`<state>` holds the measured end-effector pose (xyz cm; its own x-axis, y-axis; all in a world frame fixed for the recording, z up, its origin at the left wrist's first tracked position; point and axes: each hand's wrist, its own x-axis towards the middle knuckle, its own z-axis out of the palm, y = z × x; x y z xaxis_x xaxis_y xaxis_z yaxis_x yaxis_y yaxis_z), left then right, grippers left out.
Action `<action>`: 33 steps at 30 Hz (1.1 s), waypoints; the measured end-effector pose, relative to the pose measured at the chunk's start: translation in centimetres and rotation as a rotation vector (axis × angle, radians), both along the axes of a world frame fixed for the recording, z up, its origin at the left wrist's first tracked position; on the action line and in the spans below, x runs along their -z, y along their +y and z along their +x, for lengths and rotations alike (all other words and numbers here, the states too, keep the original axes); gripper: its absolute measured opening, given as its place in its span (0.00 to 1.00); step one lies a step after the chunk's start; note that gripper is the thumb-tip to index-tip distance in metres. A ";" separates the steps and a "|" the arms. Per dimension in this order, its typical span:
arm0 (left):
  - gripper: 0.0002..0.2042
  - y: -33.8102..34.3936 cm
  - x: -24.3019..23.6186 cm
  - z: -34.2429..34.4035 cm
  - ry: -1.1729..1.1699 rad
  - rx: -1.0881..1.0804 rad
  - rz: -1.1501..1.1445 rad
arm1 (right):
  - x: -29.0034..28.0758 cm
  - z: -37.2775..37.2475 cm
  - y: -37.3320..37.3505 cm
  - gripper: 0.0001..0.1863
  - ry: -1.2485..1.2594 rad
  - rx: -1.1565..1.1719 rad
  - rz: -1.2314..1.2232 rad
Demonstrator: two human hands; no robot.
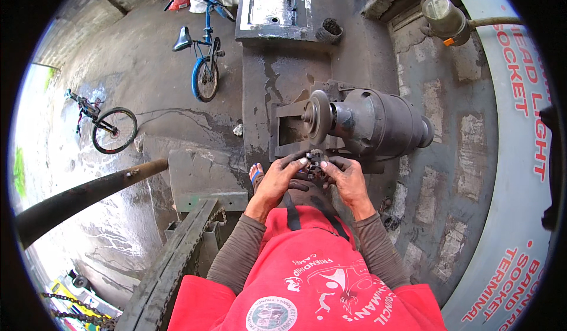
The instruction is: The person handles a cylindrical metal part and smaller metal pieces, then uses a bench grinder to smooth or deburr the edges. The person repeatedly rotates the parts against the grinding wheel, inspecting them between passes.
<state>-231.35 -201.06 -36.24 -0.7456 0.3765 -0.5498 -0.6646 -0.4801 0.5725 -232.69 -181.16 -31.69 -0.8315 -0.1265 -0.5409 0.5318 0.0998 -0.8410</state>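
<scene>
My left hand (276,182) and my right hand (348,181) come together just in front of my waist. Between their fingertips is a small dark metal part (315,164), greasy and uneven in shape; its exact kind is hard to make out. Both thumbs press on it from either side, and fingers hide its edges. Directly beyond the hands stands a bench grinder (384,123), grey with grime. Its round wheel (319,118) is close to the part but apart from it. Grey-brown sleeves cover both forearms.
A metal basin (304,18) sits ahead, with a dark ring-shaped thing (329,31) at its corner. A blue bicycle (207,53) and a black one (115,129) stand at left. A thick pole (88,195) and steel beam (171,266) lie left of me. A white sign (508,154) is at right.
</scene>
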 end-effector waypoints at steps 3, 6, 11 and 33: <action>0.22 0.1 -0.5 -0.1 0.228 0.093 -0.284 | 0.3 -0.2 0.2 0.12 -0.015 0.019 -0.039; 0.22 0.0 0.0 0.0 0.105 0.059 -0.124 | 0.5 -0.2 0.2 0.12 -0.031 0.052 -0.054; 0.19 -0.3 2.0 0.3 -0.160 -0.117 0.157 | 0.9 -0.2 0.1 0.12 -0.113 0.090 -0.084; 0.14 1.9 1.7 -0.6 -0.177 -0.347 0.040 | 3.2 -0.4 -0.5 0.14 -0.388 0.508 -0.424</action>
